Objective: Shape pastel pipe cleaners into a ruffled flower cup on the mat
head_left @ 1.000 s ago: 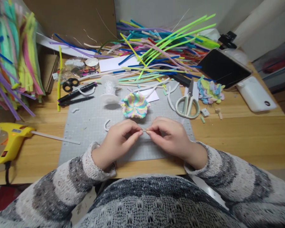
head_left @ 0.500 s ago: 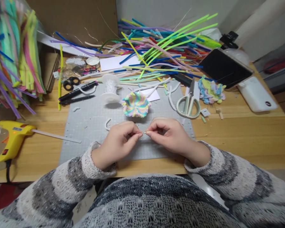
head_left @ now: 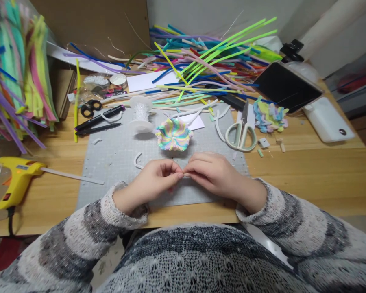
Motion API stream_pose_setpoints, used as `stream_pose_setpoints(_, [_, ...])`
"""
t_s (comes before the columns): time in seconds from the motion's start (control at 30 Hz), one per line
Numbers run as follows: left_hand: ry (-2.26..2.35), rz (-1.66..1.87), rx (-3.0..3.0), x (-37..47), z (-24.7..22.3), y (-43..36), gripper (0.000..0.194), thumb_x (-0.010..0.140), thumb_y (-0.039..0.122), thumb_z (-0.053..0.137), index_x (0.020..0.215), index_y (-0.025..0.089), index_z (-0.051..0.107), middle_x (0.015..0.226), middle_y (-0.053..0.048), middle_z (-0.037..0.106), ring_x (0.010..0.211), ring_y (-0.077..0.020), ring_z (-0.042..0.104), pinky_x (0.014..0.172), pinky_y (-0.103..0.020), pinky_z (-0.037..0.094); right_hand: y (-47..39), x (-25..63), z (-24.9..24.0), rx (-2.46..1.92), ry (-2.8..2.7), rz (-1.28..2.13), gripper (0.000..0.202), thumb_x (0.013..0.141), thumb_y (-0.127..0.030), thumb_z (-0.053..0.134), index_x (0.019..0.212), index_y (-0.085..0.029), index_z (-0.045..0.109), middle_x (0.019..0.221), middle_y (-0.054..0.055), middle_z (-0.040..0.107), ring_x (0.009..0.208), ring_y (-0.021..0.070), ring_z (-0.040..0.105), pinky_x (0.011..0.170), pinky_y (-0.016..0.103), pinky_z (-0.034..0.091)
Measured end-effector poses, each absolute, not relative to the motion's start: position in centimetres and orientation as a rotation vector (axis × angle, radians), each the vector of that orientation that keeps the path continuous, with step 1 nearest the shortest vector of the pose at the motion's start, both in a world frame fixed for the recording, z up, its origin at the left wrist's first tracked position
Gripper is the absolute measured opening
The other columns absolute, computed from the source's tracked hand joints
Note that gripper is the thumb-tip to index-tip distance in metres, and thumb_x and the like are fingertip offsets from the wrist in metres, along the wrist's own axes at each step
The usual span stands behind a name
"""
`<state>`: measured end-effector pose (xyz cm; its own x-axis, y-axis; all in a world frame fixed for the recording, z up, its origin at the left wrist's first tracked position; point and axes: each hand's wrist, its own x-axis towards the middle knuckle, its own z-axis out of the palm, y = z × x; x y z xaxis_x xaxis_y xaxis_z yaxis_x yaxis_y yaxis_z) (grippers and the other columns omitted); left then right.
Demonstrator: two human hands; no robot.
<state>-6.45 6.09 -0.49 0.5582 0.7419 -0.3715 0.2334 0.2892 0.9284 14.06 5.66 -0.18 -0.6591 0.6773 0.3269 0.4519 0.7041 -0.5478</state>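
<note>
My left hand point(head_left: 157, 177) is closed, thumb and forefinger pinched together over the grey cutting mat point(head_left: 110, 175). Its fingertips meet those of my right hand point(head_left: 216, 173), which is closed in a pinch too. Between them is something small and pale, mostly hidden by the fingers, too small to name. Just beyond the hands sits a ruffled pastel flower shape point(head_left: 173, 135) made of fuzzy stems. A bent white pipe cleaner piece point(head_left: 137, 160) lies beside my left hand. A spool of clear beaded string point(head_left: 140, 112) stands behind it.
To the left, a yellow glue gun point(head_left: 20, 179) points its glue stick across the mat. Scissors point(head_left: 241, 132) and a second ruffled pastel piece point(head_left: 270, 116) lie at right, near a dark tablet point(head_left: 288, 86). Loose pipe cleaners point(head_left: 207, 61) heap at the back.
My right hand's fingers have straightened and drawn together, and its fingertips have closed up against my left hand's. The small pale thing between them is now more hidden.
</note>
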Motion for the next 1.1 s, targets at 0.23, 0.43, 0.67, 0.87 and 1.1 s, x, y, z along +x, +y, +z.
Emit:
stream_pose_setpoints(0.23, [0.812,0.415,0.859,-6.30,0.16,6.25,0.016,0.075,0.025,0.066,0.072,0.014,0.055,0.063,0.003,0.054,0.047,-0.0045,0.047,0.041,-0.016,0.044,5.93,14.22,0.07,-0.779,-2.324,0.623,0.014,0.092,-0.017,0.048,0.092,-0.015,0.062,0.085,0.006,0.065,0.078,0.0150,0.058,0.069,0.029,0.046])
stream_pose_setpoints(0.43, [0.752,0.333,0.676,-6.48,0.21,6.25,0.012,0.074,0.021,0.067,0.077,0.015,0.056,0.059,0.004,0.059,0.042,-0.0044,0.047,0.037,-0.015,0.042,5.94,14.17,0.05,-0.715,-2.366,0.673,0.014,0.092,-0.016,0.048,0.093,-0.016,0.062,0.086,0.006,0.065,0.078,0.0138,0.058,0.068,0.027,0.045])
stream_pose_setpoints(0.67, [0.726,0.207,0.669,-6.97,-0.31,6.30,0.011,0.076,0.023,0.068,0.075,0.014,0.061,0.065,-0.001,0.068,0.045,-0.0061,0.058,0.043,-0.015,0.048,5.90,14.24,0.14,-0.682,-2.447,0.682,0.015,0.092,-0.021,0.047,0.092,-0.016,0.062,0.083,0.005,0.064,0.075,0.0143,0.056,0.067,0.028,0.043])
stream_pose_setpoints(0.87, [0.730,0.244,0.700,-6.76,0.02,6.28,0.010,0.075,0.022,0.067,0.075,0.014,0.062,0.070,-0.002,0.068,0.055,-0.0083,0.062,0.045,-0.015,0.048,5.82,14.13,0.00,-0.676,-2.361,0.722,0.014,0.093,-0.021,0.048,0.093,-0.016,0.061,0.084,0.005,0.064,0.077,0.0132,0.057,0.068,0.027,0.046])
stream_pose_setpoints(1.1, [0.728,0.287,0.732,-6.56,0.29,6.17,0.010,0.073,0.021,0.068,0.075,0.015,0.059,0.066,0.001,0.065,0.049,-0.0048,0.054,0.048,-0.016,0.044,5.73,14.07,-0.11,-0.662,-2.351,0.711,0.011,0.092,-0.018,0.049,0.093,-0.016,0.060,0.084,0.005,0.064,0.076,0.0134,0.057,0.068,0.028,0.045])
